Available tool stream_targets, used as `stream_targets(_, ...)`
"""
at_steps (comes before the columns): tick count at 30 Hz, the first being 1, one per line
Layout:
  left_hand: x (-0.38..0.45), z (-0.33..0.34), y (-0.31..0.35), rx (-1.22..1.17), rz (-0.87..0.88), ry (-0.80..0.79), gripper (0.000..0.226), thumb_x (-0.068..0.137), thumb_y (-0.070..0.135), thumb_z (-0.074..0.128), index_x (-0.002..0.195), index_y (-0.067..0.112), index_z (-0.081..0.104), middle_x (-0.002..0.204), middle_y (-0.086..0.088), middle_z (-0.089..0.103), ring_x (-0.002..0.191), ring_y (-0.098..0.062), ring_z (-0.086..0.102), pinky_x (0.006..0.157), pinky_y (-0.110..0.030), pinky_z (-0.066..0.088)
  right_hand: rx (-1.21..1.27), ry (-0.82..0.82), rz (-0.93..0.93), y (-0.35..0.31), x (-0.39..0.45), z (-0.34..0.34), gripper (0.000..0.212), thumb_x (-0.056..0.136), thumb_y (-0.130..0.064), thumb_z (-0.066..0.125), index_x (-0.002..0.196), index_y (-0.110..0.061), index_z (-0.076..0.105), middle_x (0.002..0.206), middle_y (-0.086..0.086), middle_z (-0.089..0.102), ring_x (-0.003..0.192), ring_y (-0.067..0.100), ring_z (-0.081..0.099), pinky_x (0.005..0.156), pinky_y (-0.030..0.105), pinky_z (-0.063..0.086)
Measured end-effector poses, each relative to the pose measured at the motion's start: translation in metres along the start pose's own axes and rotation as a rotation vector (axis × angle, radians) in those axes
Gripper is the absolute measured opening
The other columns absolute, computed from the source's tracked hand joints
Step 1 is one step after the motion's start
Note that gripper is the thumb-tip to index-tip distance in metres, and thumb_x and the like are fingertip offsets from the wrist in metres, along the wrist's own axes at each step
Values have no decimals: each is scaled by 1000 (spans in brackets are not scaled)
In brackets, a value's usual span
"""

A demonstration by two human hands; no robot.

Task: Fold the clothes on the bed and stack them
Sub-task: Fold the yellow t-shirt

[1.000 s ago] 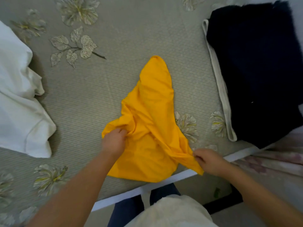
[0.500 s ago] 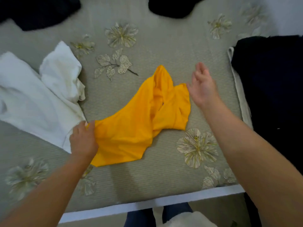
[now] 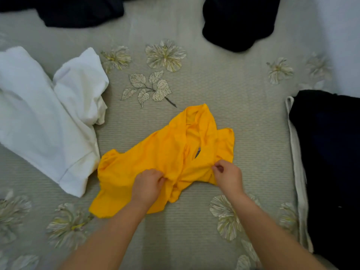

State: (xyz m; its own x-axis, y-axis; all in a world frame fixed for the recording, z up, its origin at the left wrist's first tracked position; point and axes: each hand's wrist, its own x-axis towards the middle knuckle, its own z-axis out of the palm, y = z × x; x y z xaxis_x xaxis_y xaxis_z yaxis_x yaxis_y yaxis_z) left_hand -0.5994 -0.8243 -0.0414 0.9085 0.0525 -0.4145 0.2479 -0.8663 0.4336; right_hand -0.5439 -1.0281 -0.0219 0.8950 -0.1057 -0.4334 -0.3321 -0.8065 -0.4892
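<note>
A crumpled yellow shirt lies in the middle of the bed, its neck opening turned up and to the right. My left hand pinches a bunch of its fabric near the lower middle. My right hand pinches the fabric at the shirt's lower right edge, just below the neck opening. Both hands sit close together on the cloth. A white garment lies spread at the left, its corner touching the yellow shirt. A folded dark stack rests at the right edge.
The bed has a grey-green cover with embroidered flowers. Two dark garments lie at the far side, one at top left and one at top centre-right. A white strip sticks out under the dark stack.
Both hands came together onto the yellow shirt. The right hand dropped from open in the air to pinching the lower right edge. The left hand moved right from the shirt's left corner.
</note>
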Motion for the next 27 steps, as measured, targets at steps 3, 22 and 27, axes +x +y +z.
stream_targets(3, -8, -22, -26, -489, -239, 322, 13, 91, 2, 49, 78, 2, 53, 79, -25, 58, 81, -38, 56, 63, -36, 27, 112, 50, 13, 26, -12, -35, 4, 81, -3, 63, 79, -3, 66, 68, 1, 59, 70, 18, 51, 58, 25, 31)
stream_targets(22, -14, -19, -58, 223, -173, -1, 35, 93, 14, 43, 126, 5, 48, 123, -17, 53, 113, -34, 46, 88, -40, 35, -597, -159, -171, 29, -23, 4, 46, 91, -39, 48, 132, -18, 45, 126, 5, 52, 120, 23, 43, 96, 33, 27)
stream_targets(27, -3, -27, -71, 135, -138, -115, 20, 90, 12, 49, 98, 0, 63, 104, -21, 63, 100, -34, 54, 76, -39, 40, -331, -73, -201, 25, -19, -8, 26, 92, -19, 52, 107, -2, 66, 105, 18, 64, 101, 30, 56, 80, 32, 34)
